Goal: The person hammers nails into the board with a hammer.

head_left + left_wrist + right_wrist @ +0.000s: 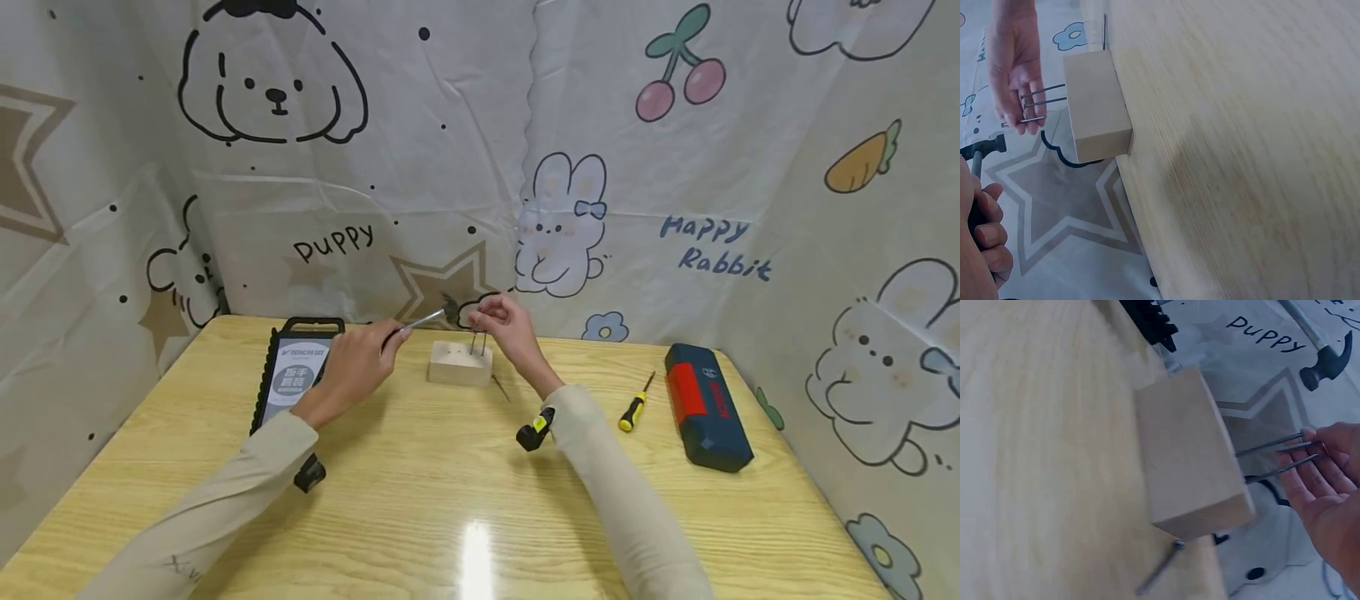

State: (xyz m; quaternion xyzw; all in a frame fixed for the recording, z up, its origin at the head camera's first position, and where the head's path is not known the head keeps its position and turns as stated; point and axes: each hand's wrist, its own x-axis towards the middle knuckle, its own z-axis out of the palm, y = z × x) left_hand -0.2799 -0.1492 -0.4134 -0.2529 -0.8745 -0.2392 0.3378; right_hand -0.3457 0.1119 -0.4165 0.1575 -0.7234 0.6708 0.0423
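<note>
My left hand [356,364] grips a claw hammer [1325,365] by its dark handle, the head raised left of the other hand. A pale wooden block [459,367] lies on the table, with two nails [1047,101] standing upright in its top. Above the block, my right hand [510,332] pinches a loose nail [1030,120] between thumb and fingers, close to the heads of the standing nails. Another nail [1160,569] lies on the table beside the block's right end. Small dark marks show on the block's top in the head view.
At the left lies a black case [296,371] with a printed label, partly behind my left arm. To the right are a yellow-and-black screwdriver [636,406] and a blue-and-red Bosch case [705,408]. A printed cloth [465,125] hangs behind the table [420,500].
</note>
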